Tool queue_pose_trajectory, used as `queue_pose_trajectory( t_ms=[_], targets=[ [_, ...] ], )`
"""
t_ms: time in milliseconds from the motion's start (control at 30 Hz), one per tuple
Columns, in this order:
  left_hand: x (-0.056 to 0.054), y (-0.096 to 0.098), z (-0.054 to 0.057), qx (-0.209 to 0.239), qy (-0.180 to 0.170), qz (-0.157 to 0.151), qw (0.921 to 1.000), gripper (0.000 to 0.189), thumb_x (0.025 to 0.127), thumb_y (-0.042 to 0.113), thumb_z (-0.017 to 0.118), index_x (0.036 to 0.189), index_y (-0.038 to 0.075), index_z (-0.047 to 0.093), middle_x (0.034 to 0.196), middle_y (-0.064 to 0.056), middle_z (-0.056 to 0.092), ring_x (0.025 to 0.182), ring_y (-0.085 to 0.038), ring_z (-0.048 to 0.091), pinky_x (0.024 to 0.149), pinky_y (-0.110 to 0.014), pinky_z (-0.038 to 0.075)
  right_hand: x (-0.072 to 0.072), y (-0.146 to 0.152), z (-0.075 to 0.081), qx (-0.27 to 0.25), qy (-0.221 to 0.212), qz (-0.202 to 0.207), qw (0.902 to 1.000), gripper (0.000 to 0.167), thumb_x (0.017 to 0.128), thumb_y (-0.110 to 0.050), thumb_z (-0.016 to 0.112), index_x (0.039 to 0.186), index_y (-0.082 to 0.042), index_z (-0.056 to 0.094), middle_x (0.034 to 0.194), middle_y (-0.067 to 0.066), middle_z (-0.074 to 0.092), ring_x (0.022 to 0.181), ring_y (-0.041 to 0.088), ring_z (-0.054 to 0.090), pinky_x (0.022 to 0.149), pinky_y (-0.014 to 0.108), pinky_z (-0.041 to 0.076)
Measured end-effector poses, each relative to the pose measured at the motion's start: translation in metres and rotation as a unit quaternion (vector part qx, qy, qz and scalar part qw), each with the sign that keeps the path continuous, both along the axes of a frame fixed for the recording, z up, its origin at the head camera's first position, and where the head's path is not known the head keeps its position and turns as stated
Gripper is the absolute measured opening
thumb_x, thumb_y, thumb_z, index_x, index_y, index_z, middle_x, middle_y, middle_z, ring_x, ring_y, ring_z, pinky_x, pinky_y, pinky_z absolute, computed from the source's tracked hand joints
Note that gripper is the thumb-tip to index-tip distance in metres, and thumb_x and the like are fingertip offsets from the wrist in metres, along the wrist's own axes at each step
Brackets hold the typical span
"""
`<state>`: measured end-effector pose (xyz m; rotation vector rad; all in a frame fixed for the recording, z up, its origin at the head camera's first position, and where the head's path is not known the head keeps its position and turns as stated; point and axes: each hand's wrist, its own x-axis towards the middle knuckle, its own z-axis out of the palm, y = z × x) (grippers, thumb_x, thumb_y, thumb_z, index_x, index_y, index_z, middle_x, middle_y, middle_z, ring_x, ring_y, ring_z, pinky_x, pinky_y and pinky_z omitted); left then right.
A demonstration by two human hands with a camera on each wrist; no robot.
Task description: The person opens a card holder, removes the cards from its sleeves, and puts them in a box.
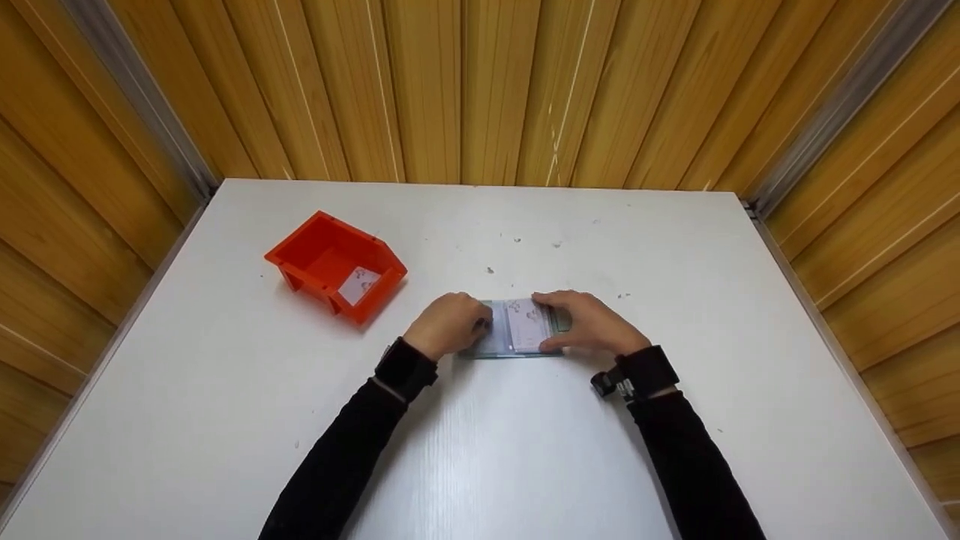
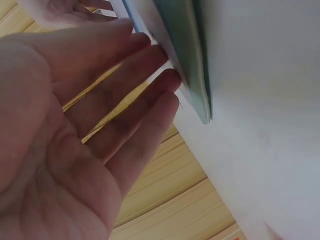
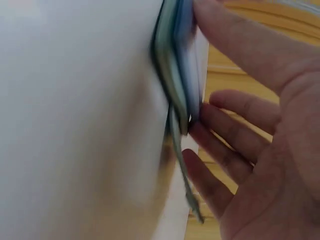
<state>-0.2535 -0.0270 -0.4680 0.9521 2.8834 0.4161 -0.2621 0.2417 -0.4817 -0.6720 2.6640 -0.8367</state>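
Observation:
An opened green card holder (image 1: 493, 345) with clear sleeves lies on the white table in front of me. On its right half sits a white card (image 1: 527, 324) with a reddish pattern. My left hand (image 1: 448, 324) is over the left half, its nearly straight fingertips touching the sleeve in the left wrist view. With thumb and fingers at opposite edges, my right hand (image 1: 592, 324) holds the right half. A thin green strap (image 3: 181, 170) hangs off the holder in the right wrist view.
Farther back on the left stands a red plastic bin (image 1: 319, 262), and inside it lies another patterned white card (image 1: 358, 283). The white table (image 1: 525, 465) ends at yellow wood-look panels (image 1: 495, 90) behind and on both sides. Small dark marks dot the tabletop.

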Motion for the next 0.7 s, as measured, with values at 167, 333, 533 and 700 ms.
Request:
queue_pose_trajectory(
  t_ms=[167, 333, 533, 700],
  targets=[
    [0.0, 0.005, -0.007, 0.031, 0.011, 0.039, 0.9987, 0.014, 0.097, 0.012, 0.071, 0.107, 0.006, 0.08, 0.095, -0.011, 0.076, 0.084, -0.027, 0.066, 0.087, -0.037, 0.058, -0.005, 0.005, -0.005, -0.019, -0.016, 0.0, 0.9997, 0.085, 0.077, -0.021, 0.093, 0.151, -0.01, 0.053, 0.155, 0.01, 0.054, 0.146, 0.031, 0.046, 0.122, 0.049, 0.035],
    [0.001, 0.028, -0.017, 0.167, -0.057, 0.082, 0.9808, 0.026, 0.097, 0.014, 0.07, 0.118, -0.001, 0.073, 0.101, -0.013, 0.076, 0.093, -0.025, 0.07, 0.088, -0.039, 0.057, -0.008, 0.008, -0.007, -0.032, 0.005, 0.015, 0.9994, 0.083, 0.075, -0.022, 0.094, 0.148, -0.007, 0.056, 0.152, 0.011, 0.056, 0.143, 0.032, 0.049, 0.12, 0.05, 0.038],
    [0.002, 0.048, -0.02, 0.31, -0.212, 0.222, 0.8996, 0.036, 0.099, 0.021, 0.065, 0.123, -0.005, 0.064, 0.11, -0.015, 0.07, 0.099, -0.024, 0.065, 0.089, -0.038, 0.054, -0.009, 0.008, -0.009, -0.039, 0.014, 0.02, 0.9989, 0.082, 0.074, -0.019, 0.094, 0.146, -0.005, 0.057, 0.151, 0.011, 0.056, 0.142, 0.033, 0.05, 0.118, 0.05, 0.039],
    [0.001, 0.053, -0.021, 0.358, -0.268, 0.275, 0.8514, 0.028, 0.097, 0.02, 0.066, 0.114, -0.002, 0.064, 0.109, -0.013, 0.068, 0.095, -0.021, 0.062, 0.077, -0.028, 0.05, -0.009, 0.006, -0.009, -0.034, 0.013, 0.023, 0.9991, 0.083, 0.073, -0.019, 0.094, 0.146, -0.007, 0.057, 0.151, 0.009, 0.057, 0.14, 0.032, 0.052, 0.118, 0.049, 0.04]
  ],
)
